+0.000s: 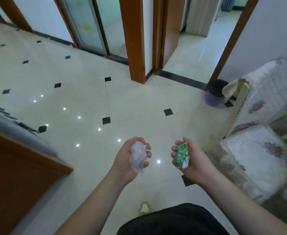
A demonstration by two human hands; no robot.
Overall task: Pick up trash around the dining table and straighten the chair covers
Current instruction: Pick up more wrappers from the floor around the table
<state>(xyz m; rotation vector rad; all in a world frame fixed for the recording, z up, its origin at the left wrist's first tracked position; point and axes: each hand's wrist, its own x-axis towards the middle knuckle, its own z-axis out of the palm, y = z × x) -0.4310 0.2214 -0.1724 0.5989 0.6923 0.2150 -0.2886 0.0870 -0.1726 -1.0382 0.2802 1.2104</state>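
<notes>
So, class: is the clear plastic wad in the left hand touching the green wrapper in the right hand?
Apart. The head view shows the clear plastic wad and the green wrapper held in separate hands, with bare floor tile visible between them.

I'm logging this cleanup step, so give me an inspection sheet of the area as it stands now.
Surface: cream tiled floor with small black inset tiles.
Job's things: crumpled clear plastic; crumpled green wrapper; floral chair cover, rumpled, at right.
Clutter: purple bin with black liner, on the floor beside the covered chair.
Grippers: left hand holds the clear plastic; right hand holds the green wrapper.
Cables: nothing seen.
Surroundings: wooden door frames; wooden table corner at left.
</notes>
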